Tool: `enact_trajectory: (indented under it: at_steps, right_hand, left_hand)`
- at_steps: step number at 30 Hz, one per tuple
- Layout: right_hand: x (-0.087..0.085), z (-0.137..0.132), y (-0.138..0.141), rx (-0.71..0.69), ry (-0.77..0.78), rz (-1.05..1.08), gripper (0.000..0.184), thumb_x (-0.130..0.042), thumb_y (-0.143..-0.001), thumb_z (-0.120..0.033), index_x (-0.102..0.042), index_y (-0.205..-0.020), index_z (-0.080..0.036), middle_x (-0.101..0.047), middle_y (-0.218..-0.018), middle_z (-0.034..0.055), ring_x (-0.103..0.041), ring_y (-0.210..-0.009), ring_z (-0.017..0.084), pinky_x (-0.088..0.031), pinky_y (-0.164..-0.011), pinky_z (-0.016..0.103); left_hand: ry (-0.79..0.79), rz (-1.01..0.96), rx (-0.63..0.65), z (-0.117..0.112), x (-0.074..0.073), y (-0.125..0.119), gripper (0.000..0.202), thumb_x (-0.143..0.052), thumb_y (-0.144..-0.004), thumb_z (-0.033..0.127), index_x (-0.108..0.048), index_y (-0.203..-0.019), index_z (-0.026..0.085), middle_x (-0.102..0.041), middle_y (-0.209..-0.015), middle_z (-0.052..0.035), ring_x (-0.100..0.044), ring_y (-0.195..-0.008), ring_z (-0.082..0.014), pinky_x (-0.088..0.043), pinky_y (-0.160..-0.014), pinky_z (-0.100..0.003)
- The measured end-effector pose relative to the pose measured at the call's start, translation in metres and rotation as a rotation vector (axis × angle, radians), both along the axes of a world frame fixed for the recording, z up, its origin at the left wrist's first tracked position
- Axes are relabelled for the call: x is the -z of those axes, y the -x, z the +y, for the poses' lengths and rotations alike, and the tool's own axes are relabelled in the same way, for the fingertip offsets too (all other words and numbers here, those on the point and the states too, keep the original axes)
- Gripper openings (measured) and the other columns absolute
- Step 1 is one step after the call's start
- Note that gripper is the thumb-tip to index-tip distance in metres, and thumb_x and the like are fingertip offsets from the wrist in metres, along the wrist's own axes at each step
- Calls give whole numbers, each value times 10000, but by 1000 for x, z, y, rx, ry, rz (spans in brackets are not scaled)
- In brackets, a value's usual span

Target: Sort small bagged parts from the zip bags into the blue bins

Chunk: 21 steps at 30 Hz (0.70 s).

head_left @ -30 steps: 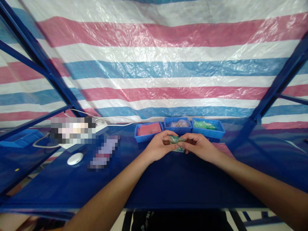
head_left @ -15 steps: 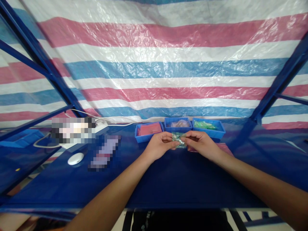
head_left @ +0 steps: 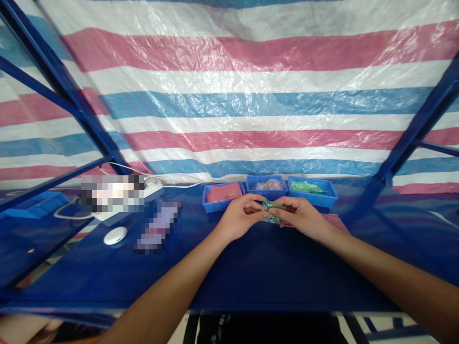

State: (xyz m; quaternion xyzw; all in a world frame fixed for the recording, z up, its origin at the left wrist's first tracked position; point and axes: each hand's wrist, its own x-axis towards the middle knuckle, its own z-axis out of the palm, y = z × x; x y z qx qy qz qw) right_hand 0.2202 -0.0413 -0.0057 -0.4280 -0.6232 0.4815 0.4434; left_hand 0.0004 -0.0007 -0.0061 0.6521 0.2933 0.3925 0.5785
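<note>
Both of my hands meet over the blue table, just in front of three small blue trays. My left hand (head_left: 239, 217) and my right hand (head_left: 303, 216) each pinch one side of a small clear plastic packet with green contents (head_left: 270, 211). Their fingers are closed on it. The packet hangs a little above the table top, between my thumbs and forefingers.
Behind my hands stand a blue tray with pink contents (head_left: 223, 194), a middle blue tray (head_left: 267, 184) and a blue tray with green packets (head_left: 311, 189). A white round object (head_left: 115, 235) and white cables (head_left: 168, 182) lie at the left. A striped tarpaulin (head_left: 236, 95) and blue frame bars (head_left: 64, 91) enclose the table.
My hands have stayed together on the packet and worked it between the fingers; it looks a little more bunched than before. The view shifted slightly.
</note>
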Motion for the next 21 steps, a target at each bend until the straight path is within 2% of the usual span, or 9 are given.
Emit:
enact_trajectory:
  at_steps: [5, 11, 21]
  right_hand:
    - [0, 0, 5, -51, -17, 38, 381, -909, -739, -479, -760, -960, -206, -755, -883, 16, -671, -694, 161, -585, -644, 307]
    - [1, 0, 2, 24, 27, 45, 373, -892, -765, -478, -724, -970, -216, -758, -862, 4, -668, -657, 141, -574, -621, 281]
    - [3, 0, 1, 60, 44, 40, 408, -898, -749, -505, -717, -972, -216, -762, -855, 9, -664, -642, 140, -573, -612, 277]
  left_hand:
    - [12, -38, -9, 0, -1, 2, 510, -922, -747, 333, -674, -1153, 149, -786, -907, -62, -751, -807, -170, -549, -802, -274]
    - [50, -66, -16, 1, 1, -1, 497, -924, -743, 345, -682, -1133, 152, -794, -994, -77, -756, -847, -171, -555, -815, -276]
    - [-4, -55, -34, 3, 1, 0, 486, -915, -753, 361, -687, -1127, 149, -798, -873, -61, -747, -773, -165, -536, -741, -252]
